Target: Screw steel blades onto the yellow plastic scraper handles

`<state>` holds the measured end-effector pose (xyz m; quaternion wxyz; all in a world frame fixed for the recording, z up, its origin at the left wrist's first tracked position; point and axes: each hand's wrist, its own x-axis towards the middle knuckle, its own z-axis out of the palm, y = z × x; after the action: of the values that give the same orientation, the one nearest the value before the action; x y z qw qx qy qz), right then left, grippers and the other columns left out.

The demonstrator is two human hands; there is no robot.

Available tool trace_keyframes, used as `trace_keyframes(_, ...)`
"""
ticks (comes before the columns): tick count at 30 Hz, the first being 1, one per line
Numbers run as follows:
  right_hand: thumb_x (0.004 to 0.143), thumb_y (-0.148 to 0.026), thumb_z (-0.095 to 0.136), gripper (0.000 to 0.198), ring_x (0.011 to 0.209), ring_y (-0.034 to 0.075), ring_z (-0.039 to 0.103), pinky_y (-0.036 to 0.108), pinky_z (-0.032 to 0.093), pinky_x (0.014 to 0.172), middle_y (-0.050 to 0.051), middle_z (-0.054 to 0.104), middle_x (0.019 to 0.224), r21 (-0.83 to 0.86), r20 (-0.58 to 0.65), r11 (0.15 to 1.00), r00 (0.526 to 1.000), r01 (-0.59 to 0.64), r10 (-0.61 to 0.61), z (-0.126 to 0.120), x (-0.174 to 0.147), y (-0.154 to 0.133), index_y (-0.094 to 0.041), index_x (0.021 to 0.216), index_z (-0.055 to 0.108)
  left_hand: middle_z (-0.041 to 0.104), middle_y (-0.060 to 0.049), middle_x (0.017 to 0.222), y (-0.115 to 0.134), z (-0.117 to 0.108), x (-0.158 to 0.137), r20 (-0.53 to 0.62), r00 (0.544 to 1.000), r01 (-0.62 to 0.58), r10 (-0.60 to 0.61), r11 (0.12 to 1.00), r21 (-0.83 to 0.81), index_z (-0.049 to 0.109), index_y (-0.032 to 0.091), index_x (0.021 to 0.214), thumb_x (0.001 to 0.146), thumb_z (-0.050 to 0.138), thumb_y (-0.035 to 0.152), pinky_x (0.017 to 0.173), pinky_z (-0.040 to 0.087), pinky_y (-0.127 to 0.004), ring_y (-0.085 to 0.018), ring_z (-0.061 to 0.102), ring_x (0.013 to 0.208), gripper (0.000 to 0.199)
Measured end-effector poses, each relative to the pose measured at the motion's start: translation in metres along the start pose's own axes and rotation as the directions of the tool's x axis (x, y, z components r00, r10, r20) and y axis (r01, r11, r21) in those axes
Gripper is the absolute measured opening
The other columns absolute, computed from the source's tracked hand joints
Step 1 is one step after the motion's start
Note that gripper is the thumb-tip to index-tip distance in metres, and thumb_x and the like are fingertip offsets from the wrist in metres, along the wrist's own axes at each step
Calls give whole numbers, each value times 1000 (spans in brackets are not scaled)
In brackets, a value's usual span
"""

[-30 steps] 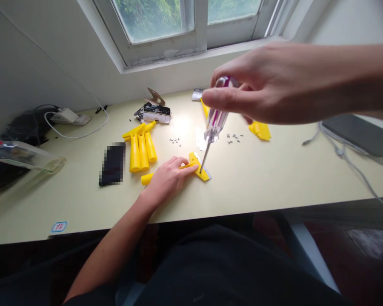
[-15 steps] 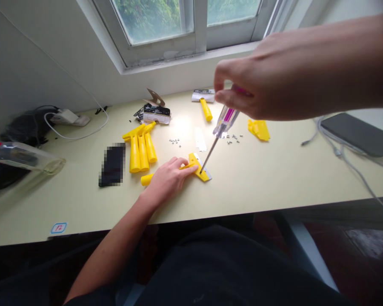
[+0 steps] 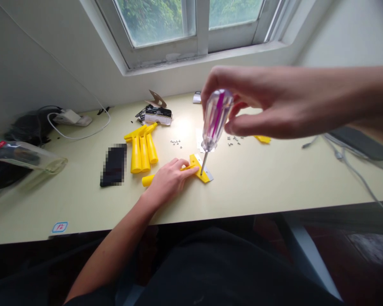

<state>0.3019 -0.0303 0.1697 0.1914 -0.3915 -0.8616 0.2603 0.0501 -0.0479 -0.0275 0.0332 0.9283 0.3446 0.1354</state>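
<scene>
A yellow scraper (image 3: 205, 176) with a metal blade along its head lies on the table, its handle end showing left of my left hand (image 3: 170, 180). That hand is closed around the handle, thumb and fingers close to the head. Above the head stands a screwdriver (image 3: 217, 117) with a clear and purple handle, tilted slightly, its tip at a hole in the yellow head. My right hand (image 3: 258, 100) is curled round the screwdriver handle from behind, with the thumb on the near right side. Whether a screw sits under the tip is too small to tell.
Several yellow scraper handles (image 3: 142, 153) lie left of centre, beside a dark pixelated object (image 3: 114, 165). Small nuts (image 3: 175, 142) and screws (image 3: 230, 143) are scattered farther back. Black packaging (image 3: 158, 115) lies near the wall. A clear bottle (image 3: 28, 157) is at left, cables (image 3: 340, 155) at right.
My right hand has lowered and shifted its hold, so more of the screwdriver handle shows. The screwdriver stands more upright. My left hand stays on the scraper.
</scene>
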Motion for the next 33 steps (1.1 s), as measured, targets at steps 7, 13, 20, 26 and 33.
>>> trace_keyframes(7, 68, -35, 82, 59, 106, 27, 62, 38, 52, 84, 7, 66, 112, 131, -33, 979, 988, 157, -154, 58, 0, 22, -24, 121, 59, 64, -6, 106, 2, 0, 2, -11, 1000, 25, -26, 999, -21, 69, 29, 115, 96, 49, 19, 83, 53, -36, -22, 61, 97, 29)
trace_keyframes(13, 92, -26, 51, 14, 104, 26, 55, 43, 47, 89, 11, 64, 105, 154, -111, 983, 990, 102, -85, 167, 17, 31, -21, 102, 59, 67, -12, 101, -7, 17, 0, -52, 994, 104, -100, 990, 96, 63, 14, 112, 90, 48, 17, 74, 55, -35, -25, 63, 90, 27)
trace_keyframes(20, 98, -39, 45, 17, 74, 14, 60, 33, 51, 75, -1, 59, 78, 739, -318, 658, 936, 145, 150, 175, 25, 43, -24, 91, 48, 63, -9, 110, -4, 3, 1, 0, 1000, 13, -13, 991, 130, 67, 25, 112, 92, 50, 17, 75, 54, -32, -21, 61, 94, 28)
trace_keyframes(26, 92, -38, 60, 16, 49, 9, 35, 24, 32, 48, -9, 35, 57, 839, -403, 495, 871, 228, 281, 125, 3, 65, -26, 90, 51, 61, -6, 109, 0, -3, -1, -24, 1000, 2, 1, 994, 106, 66, 31, 122, 97, 50, 20, 75, 52, -31, -18, 58, 91, 32)
trace_keyframes(33, 91, -43, 60, 30, 43, 6, 25, 24, 17, 42, -8, 28, 50, 730, -270, 678, 877, -83, 398, 114, -33, 86, -19, 73, 58, 62, -7, 108, -3, -1, -1, -84, 996, -13, 17, 999, 48, 67, 29, 121, 94, 52, 15, 74, 54, -31, -17, 60, 91, 34)
